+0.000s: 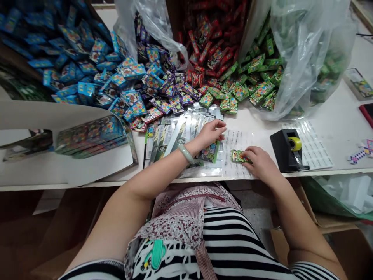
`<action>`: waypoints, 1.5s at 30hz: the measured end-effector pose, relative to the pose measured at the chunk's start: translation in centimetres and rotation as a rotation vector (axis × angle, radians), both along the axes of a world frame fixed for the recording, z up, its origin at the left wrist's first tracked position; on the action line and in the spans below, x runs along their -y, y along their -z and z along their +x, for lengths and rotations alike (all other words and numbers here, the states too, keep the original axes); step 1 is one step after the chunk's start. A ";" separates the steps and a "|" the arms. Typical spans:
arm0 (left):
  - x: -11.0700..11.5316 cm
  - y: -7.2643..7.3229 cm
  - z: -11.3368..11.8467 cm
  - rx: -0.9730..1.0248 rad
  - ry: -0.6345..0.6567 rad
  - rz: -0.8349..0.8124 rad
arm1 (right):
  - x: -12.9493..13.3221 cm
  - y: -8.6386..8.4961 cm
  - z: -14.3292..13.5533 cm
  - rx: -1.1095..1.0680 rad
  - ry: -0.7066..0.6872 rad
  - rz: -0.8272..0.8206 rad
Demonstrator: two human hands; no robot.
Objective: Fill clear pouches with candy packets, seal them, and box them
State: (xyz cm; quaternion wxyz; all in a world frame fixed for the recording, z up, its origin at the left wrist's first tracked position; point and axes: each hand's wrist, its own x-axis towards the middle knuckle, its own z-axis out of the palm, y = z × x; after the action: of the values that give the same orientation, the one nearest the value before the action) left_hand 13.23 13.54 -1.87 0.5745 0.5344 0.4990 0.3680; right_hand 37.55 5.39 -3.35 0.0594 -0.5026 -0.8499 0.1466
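My right hand (260, 162) pinches the end of a small green candy box (237, 155) with bright printing, over a sheet of small labels (233, 137) at the table's front edge. My left hand (211, 135), with a pale bangle at the wrist, hovers at that sheet's left side. Its fingers are loosely bent and apart, and nothing shows in them. Beneath the left forearm lies a spread of flat printed plastic bags (169, 140), partly covered by the arm.
Heaps of blue boxes (72, 70), purple boxes (163, 105), red boxes (204, 52) and green boxes (259, 91) fill the back. A black tape dispenser (281, 151) stands right, by another label sheet (316, 149). At left, an open carton (99, 165) holds stacked packs (91, 136).
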 end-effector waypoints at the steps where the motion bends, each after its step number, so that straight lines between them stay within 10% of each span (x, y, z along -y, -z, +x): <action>1: 0.1 0.0 -1.1 -0.048 -0.007 0.078 | 0.0 0.3 0.3 0.032 0.017 -0.005; 7: 4.4 -0.6 -9.8 -0.707 0.079 0.458 | -0.6 -1.9 0.5 0.136 0.011 0.059; 13: 10.3 1.5 -11.7 -1.148 0.255 0.412 | -5.9 -3.3 -8.0 0.129 0.029 0.055; 18: 12.7 2.5 -13.4 -1.170 0.105 0.336 | -8.0 -2.5 -13.0 0.362 0.083 -0.006; 25: 13.9 3.9 -16.8 -0.999 -0.054 0.355 | -6.7 -2.1 -13.7 0.163 0.009 -0.084; 31: 14.2 3.8 -16.8 -0.906 -0.046 0.341 | -7.3 -2.8 -14.4 0.104 -0.001 0.034; 36: 14.5 3.4 -16.1 -0.942 -0.034 0.319 | -9.1 -3.2 -21.1 -0.061 -0.205 0.071; 45: 14.9 3.8 -16.1 -0.927 -0.032 0.318 | -12.5 -1.6 -24.3 -0.031 -0.053 -0.122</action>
State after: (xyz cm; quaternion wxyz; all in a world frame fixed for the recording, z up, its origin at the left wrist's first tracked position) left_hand -2.90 -1.37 -5.65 0.1972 0.7153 0.6480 0.1719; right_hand 13.22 17.90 -1.73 0.0381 -0.4803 -0.8514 0.2075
